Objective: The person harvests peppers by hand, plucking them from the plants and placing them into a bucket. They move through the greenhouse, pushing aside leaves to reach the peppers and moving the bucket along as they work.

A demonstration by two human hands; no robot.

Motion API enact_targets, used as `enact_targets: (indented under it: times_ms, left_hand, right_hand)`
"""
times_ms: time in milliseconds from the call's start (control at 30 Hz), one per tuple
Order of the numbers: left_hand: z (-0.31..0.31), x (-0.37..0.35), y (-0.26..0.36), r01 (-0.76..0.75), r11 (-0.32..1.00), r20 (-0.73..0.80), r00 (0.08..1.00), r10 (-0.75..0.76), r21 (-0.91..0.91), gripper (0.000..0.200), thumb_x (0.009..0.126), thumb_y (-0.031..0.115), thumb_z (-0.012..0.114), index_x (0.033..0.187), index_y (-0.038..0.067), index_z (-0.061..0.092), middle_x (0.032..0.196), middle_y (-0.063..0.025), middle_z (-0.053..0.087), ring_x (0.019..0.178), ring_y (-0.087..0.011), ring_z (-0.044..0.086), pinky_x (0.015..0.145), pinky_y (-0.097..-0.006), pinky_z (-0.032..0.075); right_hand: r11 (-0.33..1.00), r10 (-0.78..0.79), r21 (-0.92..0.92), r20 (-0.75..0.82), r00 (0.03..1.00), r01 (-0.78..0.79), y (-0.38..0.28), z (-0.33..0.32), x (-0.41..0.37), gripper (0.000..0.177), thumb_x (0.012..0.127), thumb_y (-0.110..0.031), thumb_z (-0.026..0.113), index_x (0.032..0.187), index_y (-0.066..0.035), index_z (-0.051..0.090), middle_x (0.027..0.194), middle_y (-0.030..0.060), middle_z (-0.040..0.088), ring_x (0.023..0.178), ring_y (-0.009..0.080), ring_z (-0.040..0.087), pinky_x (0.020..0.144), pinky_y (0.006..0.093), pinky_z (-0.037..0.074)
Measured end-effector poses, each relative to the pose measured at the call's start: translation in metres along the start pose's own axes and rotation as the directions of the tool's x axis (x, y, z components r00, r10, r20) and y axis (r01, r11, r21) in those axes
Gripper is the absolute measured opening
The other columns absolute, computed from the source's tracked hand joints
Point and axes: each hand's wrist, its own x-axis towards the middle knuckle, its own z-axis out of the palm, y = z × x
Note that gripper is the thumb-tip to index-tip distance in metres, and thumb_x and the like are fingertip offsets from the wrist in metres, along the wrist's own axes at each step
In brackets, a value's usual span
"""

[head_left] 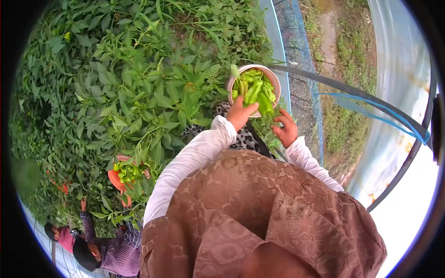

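Observation:
A pale round bucket [277, 79] holds several long green peppers [252, 75]. My left hand [239, 114] is at its near rim, thumb and fingers closed around a light green pepper [252, 94]. Beside that, a broader green pepper [265, 105] hangs over the rim with its stem towards my right hand. My right hand [286, 129] is just outside the bucket, fingers curled in a pinch at this stem; the exact contact is too small to see clearly.
Dense pepper plants [153, 88] fill the left side. Two people [109, 252] work at lower left, near an orange bucket [112, 177] of green peppers. On my right are blue netting [306, 88], a dark curved pole [343, 83] and plastic sheeting [398, 60].

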Motion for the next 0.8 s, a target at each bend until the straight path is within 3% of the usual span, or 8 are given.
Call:
enact_targets:
  times_ms: [100, 200, 300, 400, 467, 567, 700, 800]
  left_hand:
    - [-0.017, -0.022, 0.033, -0.342, 0.866, -0.149, 0.896, 0.417, 0.365, 0.059, 0.075, 0.032, 0.063, 0.122, 0.003, 0.043, 0.114, -0.0215, 0.050, 0.108, -0.0309, 0.049, 0.090, -0.0344, 0.039]
    - [-0.070, -0.051, 0.078, -0.427, 0.902, -0.318, 0.848, 0.424, 0.063, 0.042, 0.078, 0.006, 0.062, 0.118, 0.001, 0.048, 0.114, -0.0100, 0.053, 0.106, -0.0196, 0.050, 0.085, -0.0293, 0.043]
    - [-0.157, -0.073, 0.093, -0.604, 0.781, -0.635, 0.545, 0.548, 0.156, 0.035, 0.079, 0.004, 0.061, 0.113, 0.001, 0.052, 0.109, -0.0063, 0.055, 0.094, -0.0092, 0.052, 0.071, -0.0199, 0.047]
    - [-0.279, -0.093, 0.072, -0.241, 0.749, -0.746, 0.124, 0.654, 0.617, 0.042, 0.074, 0.012, 0.068, 0.112, 0.001, 0.053, 0.109, -0.0125, 0.055, 0.099, -0.0209, 0.052, 0.087, -0.0297, 0.040]
    - [-0.357, -0.106, 0.043, 0.059, 0.801, -0.802, -0.025, 0.597, 0.595, 0.059, 0.067, 0.025, 0.073, 0.116, 0.003, 0.050, 0.115, -0.0184, 0.049, 0.108, -0.0318, 0.047, 0.093, -0.0370, 0.036]
    - [-0.471, -0.125, -0.014, 0.423, 0.804, -0.882, -0.025, 0.471, 0.418, 0.081, 0.065, 0.044, 0.071, 0.130, 0.011, 0.038, 0.128, -0.0215, 0.038, 0.117, -0.0332, 0.039, 0.096, -0.0382, 0.034]
    - [-0.546, -0.122, -0.073, 0.511, 0.841, -0.980, 0.012, 0.199, 0.177, 0.084, 0.066, 0.044, 0.070, 0.132, 0.009, 0.033, 0.127, -0.0243, 0.040, 0.118, -0.0327, 0.039, 0.097, -0.0362, 0.033]
    - [-0.567, -0.082, -0.172, 0.446, 0.884, -0.888, 0.451, -0.088, 0.139, 0.076, 0.063, 0.034, 0.070, 0.126, 0.006, 0.038, 0.114, -0.0240, 0.051, 0.105, -0.0344, 0.049, 0.089, -0.0363, 0.039]
  right_hand:
    - [0.996, 0.048, -0.081, 0.026, 0.999, -0.046, 0.032, -0.002, 0.016, 0.035, 0.065, -0.016, 0.068, 0.097, -0.005, 0.060, 0.120, 0.0208, 0.049, 0.109, 0.0366, 0.049, 0.089, 0.0388, 0.042]
    - [0.998, -0.056, -0.010, 0.109, 0.992, 0.058, 0.049, 0.004, 0.048, 0.034, 0.067, -0.015, 0.067, 0.098, -0.005, 0.060, 0.113, 0.0181, 0.055, 0.103, 0.0345, 0.054, 0.086, 0.0364, 0.044]
    - [0.996, 0.070, 0.033, 0.367, 0.928, -0.088, 0.019, 0.001, 0.083, 0.032, 0.072, -0.010, 0.063, 0.101, -0.001, 0.058, 0.105, 0.0168, 0.059, 0.095, 0.0276, 0.059, 0.082, 0.0320, 0.046]
    - [0.950, 0.049, 0.244, 0.495, 0.867, -0.193, -0.009, 0.006, 0.105, 0.030, 0.077, -0.003, 0.056, 0.106, 0.004, 0.053, 0.098, 0.0126, 0.060, 0.090, 0.0182, 0.059, 0.078, 0.0277, 0.046]
    - [0.936, 0.021, 0.291, 0.517, 0.856, -0.199, -0.020, 0.007, 0.110, 0.030, 0.079, -0.002, 0.054, 0.108, 0.005, 0.051, 0.096, 0.0093, 0.058, 0.091, 0.0169, 0.057, 0.078, 0.0274, 0.046]
    - [0.904, -0.036, 0.378, 0.534, 0.845, -0.201, -0.062, 0.008, 0.108, 0.028, 0.080, -0.004, 0.056, 0.106, 0.004, 0.051, 0.096, 0.0082, 0.059, 0.090, 0.0152, 0.057, 0.080, 0.0268, 0.045]
    - [0.907, -0.093, 0.375, 0.624, 0.776, -0.192, -0.147, 0.033, 0.128, 0.031, 0.078, -0.007, 0.060, 0.107, 0.003, 0.051, 0.099, 0.0095, 0.058, 0.091, 0.0175, 0.058, 0.080, 0.0284, 0.046]
    - [0.931, -0.270, 0.365, 0.682, 0.680, 0.003, -0.237, 0.085, 0.159, 0.032, 0.077, -0.009, 0.061, 0.106, 0.003, 0.052, 0.101, 0.0109, 0.056, 0.092, 0.0189, 0.057, 0.080, 0.0295, 0.045]
